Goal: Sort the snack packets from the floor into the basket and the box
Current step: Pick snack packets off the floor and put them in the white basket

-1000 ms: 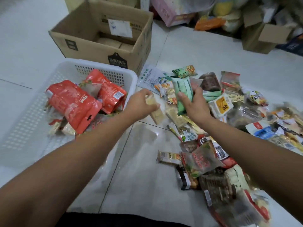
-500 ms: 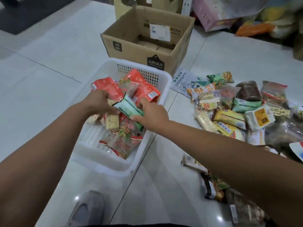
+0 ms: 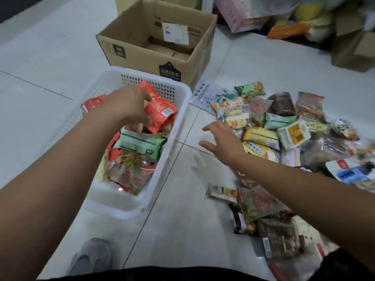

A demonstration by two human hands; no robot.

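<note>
A white plastic basket (image 3: 180,126) on the floor holds several packets, among them a green packet (image 3: 142,144) lying on top and red pouches (image 3: 160,109). My left hand (image 3: 126,106) hovers over the basket with loosely spread fingers and holds nothing. My right hand (image 3: 222,141) is over the floor tiles between the basket and the pile of snack packets (image 3: 274,128), fingers spread, empty. An open cardboard box (image 3: 142,55) stands behind the basket.
My grey shoe (image 3: 91,257) is at the bottom left. More packets (image 3: 261,207) lie under my right forearm. Boxes and bags (image 3: 288,23) crowd the far right wall. Bare tile stretches to the left of the basket.
Both hands carried packets from the pile to the basket and let them go. The green packet now lies in the basket. My right hand has moved back toward the pile.
</note>
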